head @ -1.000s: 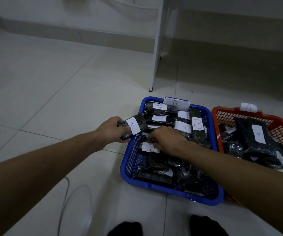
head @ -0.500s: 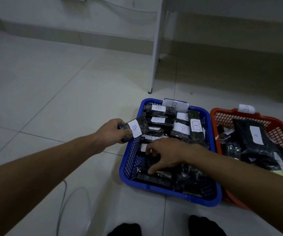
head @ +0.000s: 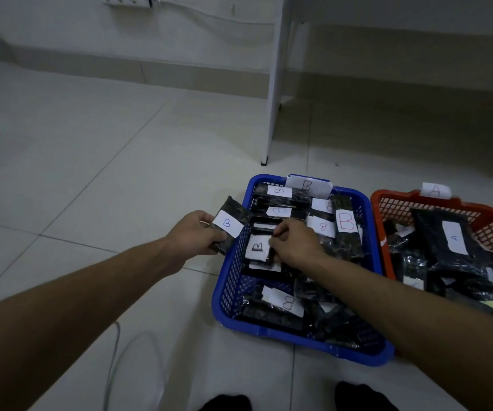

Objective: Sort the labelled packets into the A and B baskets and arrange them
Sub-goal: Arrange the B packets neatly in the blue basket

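- The left hand (head: 193,235) grips a dark packet (head: 229,225) with a white B label, fingers curled round its lower end. A second ago the packet sat lower and flatter over the basket's corner; now it is tilted up, just outside the left rim of the blue basket (head: 298,341).
- The right hand (head: 294,243) has come back toward the middle of the blue basket. Half a second ago its fingers reached down to the near packets; now they are curled together at the edge of a packet (head: 258,247) bearing a black B label. It looks like a pinch, though the knuckles hide the contact, so I cannot tell for sure.
- The blue basket, tagged B at its far rim, is packed with B-labelled packets lying at mixed angles.
- The red basket (head: 387,200), tagged A, touches the blue one's right side and holds packets with A labels.
- My reading: sorting is nearly done, and the right hand is clearing a slot so the held packet can go in neatly.
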Motion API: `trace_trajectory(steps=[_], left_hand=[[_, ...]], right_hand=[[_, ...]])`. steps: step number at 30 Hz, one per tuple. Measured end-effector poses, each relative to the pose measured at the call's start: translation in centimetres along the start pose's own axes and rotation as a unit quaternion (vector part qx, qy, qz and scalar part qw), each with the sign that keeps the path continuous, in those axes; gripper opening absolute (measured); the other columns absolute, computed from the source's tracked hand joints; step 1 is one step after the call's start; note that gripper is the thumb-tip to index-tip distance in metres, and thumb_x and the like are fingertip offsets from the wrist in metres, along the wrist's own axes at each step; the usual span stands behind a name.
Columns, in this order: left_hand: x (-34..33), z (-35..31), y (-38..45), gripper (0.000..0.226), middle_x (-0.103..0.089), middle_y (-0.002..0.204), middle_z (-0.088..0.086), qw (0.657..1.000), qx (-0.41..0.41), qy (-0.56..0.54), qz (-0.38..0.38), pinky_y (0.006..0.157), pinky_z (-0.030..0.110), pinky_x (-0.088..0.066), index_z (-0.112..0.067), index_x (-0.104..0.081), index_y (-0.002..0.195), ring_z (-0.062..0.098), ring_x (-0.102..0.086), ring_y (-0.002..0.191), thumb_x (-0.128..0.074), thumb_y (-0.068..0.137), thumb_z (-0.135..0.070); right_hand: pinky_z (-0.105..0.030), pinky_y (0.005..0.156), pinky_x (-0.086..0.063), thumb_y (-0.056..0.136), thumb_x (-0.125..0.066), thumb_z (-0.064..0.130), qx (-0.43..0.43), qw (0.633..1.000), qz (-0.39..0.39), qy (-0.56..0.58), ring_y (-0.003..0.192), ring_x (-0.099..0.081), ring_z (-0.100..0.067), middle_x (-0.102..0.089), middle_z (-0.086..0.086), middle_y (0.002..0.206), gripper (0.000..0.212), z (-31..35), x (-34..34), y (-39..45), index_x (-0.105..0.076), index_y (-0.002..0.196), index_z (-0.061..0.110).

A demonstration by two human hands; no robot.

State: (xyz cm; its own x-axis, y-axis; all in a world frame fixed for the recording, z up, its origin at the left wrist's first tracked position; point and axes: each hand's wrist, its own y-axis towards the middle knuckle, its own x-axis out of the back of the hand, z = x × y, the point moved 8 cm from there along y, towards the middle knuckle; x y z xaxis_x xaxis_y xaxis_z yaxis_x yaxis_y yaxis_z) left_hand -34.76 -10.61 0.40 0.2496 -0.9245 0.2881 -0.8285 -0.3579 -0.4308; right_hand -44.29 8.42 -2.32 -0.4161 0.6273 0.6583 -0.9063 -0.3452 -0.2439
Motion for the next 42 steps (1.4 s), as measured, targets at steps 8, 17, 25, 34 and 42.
trace_trajectory(steps=[8, 17, 25, 34, 42], left_hand=[[-0.3, 0.5, 0.4, 0.027, -0.072, 0.098, 0.009, 1.0, -0.006, 0.019, 0.008, 0.067, 0.024, -0.053, -0.007, -0.056, 0.106, 0.015, -0.065, 0.077, -0.073, 0.084, -0.009], [-1.3, -0.3, -0.1, 0.028, -0.072, 0.098, 0.011, 0.999, -0.019, 0.009, 0.027, 0.063, 0.021, -0.053, -0.005, -0.055, 0.105, 0.015, -0.067, 0.078, -0.073, 0.084, -0.007], [-0.6, -0.6, -0.1, 0.028, -0.071, 0.097, 0.011, 1.0, -0.022, 0.007, 0.01, 0.062, 0.022, -0.053, -0.005, -0.055, 0.104, 0.016, -0.067, 0.079, -0.073, 0.083, -0.006], [-0.8, -0.9, -0.4, 0.027, -0.071, 0.099, 0.011, 1.0, -0.028, 0.004, 0.012, 0.064, 0.023, -0.055, -0.005, -0.054, 0.105, 0.015, -0.066, 0.08, -0.072, 0.085, -0.006], [-1.3, -1.0, -0.5, 0.034, -0.066, 0.1, 0.011, 0.999, -0.028, -0.021, 0.02, 0.06, 0.023, -0.057, -0.008, -0.047, 0.114, 0.015, -0.067, 0.079, -0.067, 0.087, -0.002]], right_hand=[[-0.023, 0.065, -0.047, 0.074, -0.086, 0.029, 0.063, 0.996, 0.013, -0.059, 0.081, -0.063, -0.012, -0.067, 0.004, 0.09, 0.029, 0.7, -0.7, -0.6, -0.065, 0.092, 0.018], [-0.032, 0.068, -0.052, 0.081, -0.075, 0.051, 0.18, 0.956, 0.01, -0.231, 0.076, -0.06, -0.012, -0.063, 0.008, 0.079, 0.031, 2.6, -0.4, -1.2, -0.06, 0.083, 0.025], [-0.033, 0.08, -0.057, 0.083, -0.074, 0.05, 0.135, 0.857, 0.403, -0.292, 0.075, -0.071, -0.013, -0.072, 0.011, 0.08, 0.032, 2.3, -3.3, -7.6, -0.07, 0.104, 0.027], [-0.034, 0.084, -0.05, 0.091, -0.063, 0.04, 0.237, 0.854, 0.293, -0.358, 0.098, -0.059, -0.018, -0.064, 0.003, 0.108, 0.039, 2.9, -2.8, -6.5, -0.056, 0.127, 0.026], [-0.026, 0.07, -0.054, 0.092, -0.066, 0.033, 0.091, 0.969, 0.221, -0.063, 0.087, -0.067, -0.013, -0.066, 0.001, 0.105, 0.033, 2.7, 3.0, -3.8, -0.052, 0.122, 0.027]])
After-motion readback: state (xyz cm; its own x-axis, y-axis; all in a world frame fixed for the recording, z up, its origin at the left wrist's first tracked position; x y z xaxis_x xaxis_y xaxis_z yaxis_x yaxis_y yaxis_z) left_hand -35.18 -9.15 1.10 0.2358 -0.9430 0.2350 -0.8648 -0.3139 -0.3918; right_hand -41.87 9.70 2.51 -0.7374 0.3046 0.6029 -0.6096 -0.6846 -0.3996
